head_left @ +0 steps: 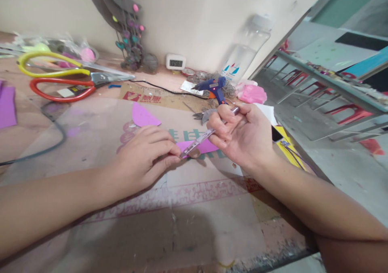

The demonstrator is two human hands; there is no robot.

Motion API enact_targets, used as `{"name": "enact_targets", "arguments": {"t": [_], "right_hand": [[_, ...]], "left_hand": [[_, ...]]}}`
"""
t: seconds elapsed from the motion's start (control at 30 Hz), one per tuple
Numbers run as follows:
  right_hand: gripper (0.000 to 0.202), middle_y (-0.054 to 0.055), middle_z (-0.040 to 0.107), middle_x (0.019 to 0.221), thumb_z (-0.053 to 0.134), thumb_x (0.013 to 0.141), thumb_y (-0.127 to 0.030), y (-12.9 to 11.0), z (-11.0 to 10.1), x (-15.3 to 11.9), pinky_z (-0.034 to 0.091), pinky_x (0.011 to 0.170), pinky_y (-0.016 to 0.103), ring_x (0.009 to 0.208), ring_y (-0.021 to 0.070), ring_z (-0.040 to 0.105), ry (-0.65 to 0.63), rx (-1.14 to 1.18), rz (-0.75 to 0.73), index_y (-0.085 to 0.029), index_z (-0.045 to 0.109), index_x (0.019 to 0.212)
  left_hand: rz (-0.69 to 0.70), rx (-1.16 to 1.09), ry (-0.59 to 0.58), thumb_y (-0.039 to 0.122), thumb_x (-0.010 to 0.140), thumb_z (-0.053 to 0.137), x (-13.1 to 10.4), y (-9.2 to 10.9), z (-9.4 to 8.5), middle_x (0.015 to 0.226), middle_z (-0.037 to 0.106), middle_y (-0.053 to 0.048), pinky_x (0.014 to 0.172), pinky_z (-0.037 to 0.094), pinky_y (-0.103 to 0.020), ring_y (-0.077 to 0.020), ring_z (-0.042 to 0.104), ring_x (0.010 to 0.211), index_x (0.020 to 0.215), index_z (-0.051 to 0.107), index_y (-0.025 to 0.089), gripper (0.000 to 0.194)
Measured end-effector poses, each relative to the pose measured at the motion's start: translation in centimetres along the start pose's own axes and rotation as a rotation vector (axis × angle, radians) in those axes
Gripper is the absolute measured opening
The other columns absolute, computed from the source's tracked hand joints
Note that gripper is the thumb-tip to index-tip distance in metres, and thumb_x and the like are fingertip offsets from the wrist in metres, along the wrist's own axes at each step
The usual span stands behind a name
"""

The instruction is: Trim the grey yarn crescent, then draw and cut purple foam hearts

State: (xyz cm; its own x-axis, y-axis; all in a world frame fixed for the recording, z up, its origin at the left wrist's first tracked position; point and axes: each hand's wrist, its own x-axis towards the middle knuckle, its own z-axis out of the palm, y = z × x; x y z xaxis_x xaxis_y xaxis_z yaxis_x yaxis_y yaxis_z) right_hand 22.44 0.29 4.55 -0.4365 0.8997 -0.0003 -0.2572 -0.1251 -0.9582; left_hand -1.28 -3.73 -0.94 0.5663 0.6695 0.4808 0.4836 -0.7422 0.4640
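Observation:
My right hand grips small metal scissors, their blades pointing left and down across a pink foam piece. My left hand pinches the left end of that pink piece at the blade tips, just above the worktable. A second pink foam piece, half-round, lies flat on the table a little beyond my left hand.
Large scissors with yellow and red handles lie at the far left. A blue glue gun with a black cord, a small digital clock, a clear bottle and pink material sit at the back. The table edge drops off on the right.

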Motion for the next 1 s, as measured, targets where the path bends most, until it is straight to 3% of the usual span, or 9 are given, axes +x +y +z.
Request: {"name": "enact_targets", "arguments": {"t": [0.6,0.8,1.0], "right_hand": [[0.045,-0.003,0.033,0.056,0.034,0.100,-0.050,-0.05,0.22,0.14,0.032,0.044,0.028,0.047,0.0131,0.021,0.046,-0.080,0.008,-0.026,0.029,0.063],[0.040,-0.002,0.034,0.055,0.036,0.096,-0.044,0.07,0.25,0.19,0.030,0.045,0.027,0.047,0.0130,0.020,0.069,-0.009,0.038,-0.026,0.028,0.062],[0.043,-0.004,0.034,0.057,0.041,0.096,-0.054,0.27,0.21,0.24,0.031,0.045,0.028,0.047,0.0126,0.021,0.082,-0.060,0.023,-0.027,0.029,0.064]], "left_hand": [[0.008,0.007,0.014,0.025,0.103,0.053,-0.13,-0.11,0.23,0.085,0.069,-0.004,0.081,0.044,-0.037,-0.0214,0.061,0.085,0.087,0.068,0.020,0.022],[0.006,0.007,0.014,0.024,0.103,0.054,-0.11,-0.07,0.26,0.085,0.069,-0.004,0.081,0.044,-0.037,-0.0220,0.060,0.085,0.089,0.069,0.020,0.021],[0.011,0.038,0.015,0.026,0.103,0.053,-0.22,-0.31,0.41,0.085,0.069,-0.003,0.080,0.044,-0.036,-0.0210,0.060,0.085,0.089,0.069,0.022,0.022]]}}
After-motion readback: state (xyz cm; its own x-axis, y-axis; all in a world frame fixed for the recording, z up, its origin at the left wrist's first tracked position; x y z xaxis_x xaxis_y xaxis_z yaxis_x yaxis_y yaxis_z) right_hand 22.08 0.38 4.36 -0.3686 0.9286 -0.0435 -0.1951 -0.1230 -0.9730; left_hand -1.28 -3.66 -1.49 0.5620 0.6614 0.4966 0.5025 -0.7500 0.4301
